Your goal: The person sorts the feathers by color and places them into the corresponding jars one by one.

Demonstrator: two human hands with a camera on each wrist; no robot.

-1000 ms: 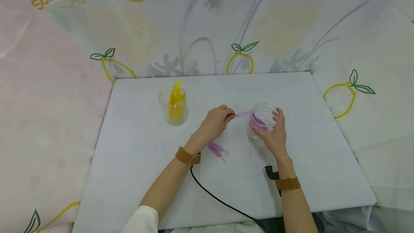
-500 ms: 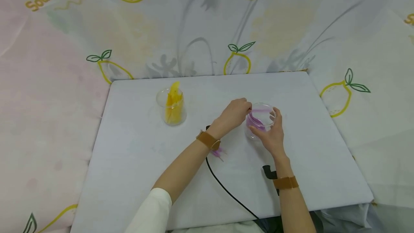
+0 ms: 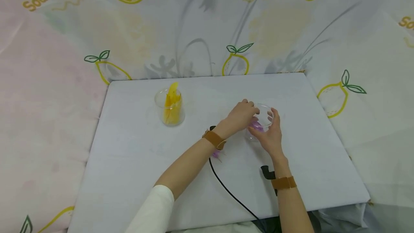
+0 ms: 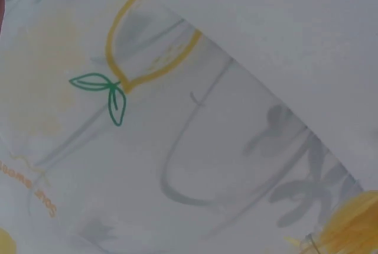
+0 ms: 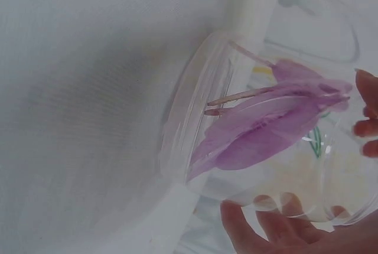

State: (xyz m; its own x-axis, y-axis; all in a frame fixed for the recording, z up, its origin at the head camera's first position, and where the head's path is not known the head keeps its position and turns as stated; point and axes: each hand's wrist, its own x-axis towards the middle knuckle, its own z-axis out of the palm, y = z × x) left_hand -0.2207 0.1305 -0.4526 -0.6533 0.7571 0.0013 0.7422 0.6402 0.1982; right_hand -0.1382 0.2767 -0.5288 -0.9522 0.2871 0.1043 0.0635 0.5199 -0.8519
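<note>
In the head view my right hand (image 3: 272, 134) grips a clear glass cup (image 3: 251, 136) from its right side, thumb in front and fingers behind. Purple feathers (image 3: 257, 126) stand inside the cup; the right wrist view shows the feathers (image 5: 266, 124) leaning with their bare quills toward the base. My left hand (image 3: 240, 116) reaches over the cup's left rim. Its fingertips (image 5: 367, 127) appear at the mouth in the right wrist view, just past the feather tips, with nothing seen between them. More purple feathers (image 3: 216, 153) lie on the table, partly hidden under the left wrist.
A second clear cup (image 3: 161, 100) with yellow feathers (image 3: 172, 109) stands back left on the white tabletop (image 3: 129, 146). A black cable (image 3: 226, 190) runs from the left wrist to the front edge. A lemon-print cloth (image 3: 181, 21) hangs behind.
My left hand has carried a purple feather rightward to the cup's mouth and let it go inside. The right hand has kept its grip on the cup. The head view has shifted slightly.
</note>
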